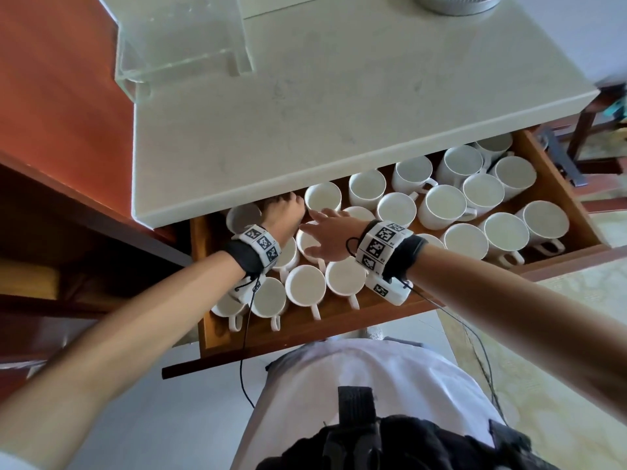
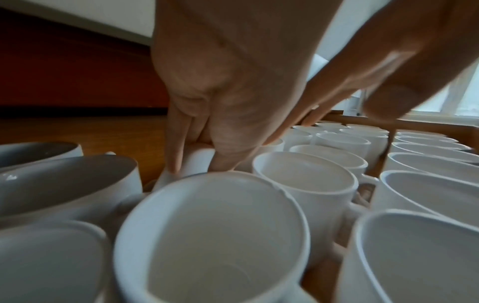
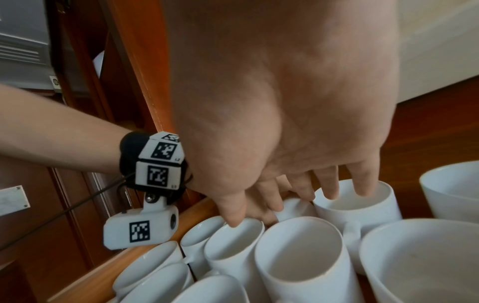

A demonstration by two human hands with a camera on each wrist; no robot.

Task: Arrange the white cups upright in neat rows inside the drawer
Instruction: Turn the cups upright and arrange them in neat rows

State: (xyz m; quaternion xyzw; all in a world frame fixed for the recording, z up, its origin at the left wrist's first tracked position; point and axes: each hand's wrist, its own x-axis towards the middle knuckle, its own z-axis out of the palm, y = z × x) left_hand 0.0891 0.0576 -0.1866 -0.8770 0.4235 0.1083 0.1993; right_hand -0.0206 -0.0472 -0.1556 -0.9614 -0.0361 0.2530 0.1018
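Note:
Many white cups (image 1: 441, 206) stand upright, packed in rows, in the open wooden drawer (image 1: 305, 337). My left hand (image 1: 288, 206) reaches to the drawer's back left, partly under the countertop. In the left wrist view my left hand (image 2: 198, 155) pinches a low white cup part (image 2: 166, 178) between fingers and thumb; how that cup lies is hidden. Just to its right, my right hand (image 1: 314, 222) hovers over the cups with straight, spread fingers. Seen from the right wrist, my right hand (image 3: 293, 196) has two fingertips (image 3: 362, 184) at the rim of an upright cup (image 3: 362, 215).
A pale stone countertop (image 1: 339, 113) overhangs the drawer's back rows. On it stand a clear acrylic stand (image 1: 176, 45) and a round metal object (image 1: 454, 1). Red-brown cabinet wood (image 1: 68, 96) lies to the left. Cup handles (image 1: 315, 312) jut toward the drawer's front wall.

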